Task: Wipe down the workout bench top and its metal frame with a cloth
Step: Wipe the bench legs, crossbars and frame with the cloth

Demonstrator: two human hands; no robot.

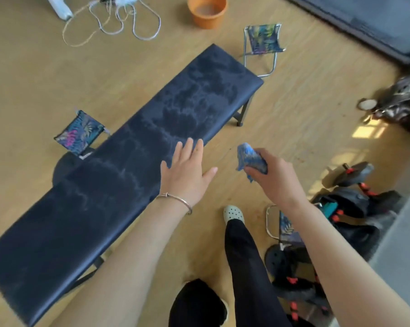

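A long workout bench (119,161) with a dark navy padded top runs diagonally from lower left to upper right; pale dusty streaks cover its surface. Its dark metal leg (244,112) shows under the far end, and another leg (90,272) under the near end. My left hand (185,171) is spread flat with straight fingers over the bench's near edge. My right hand (270,178) hovers to the right of the bench, above the floor, and grips a bunched blue cloth (250,158).
Small folding stools stand by the bench (81,133), beyond its far end (263,43) and by my right leg (284,225). An orange bucket (207,11) and loose cables (119,22) lie at the back. Dumbbells (355,175) and bags sit at right.
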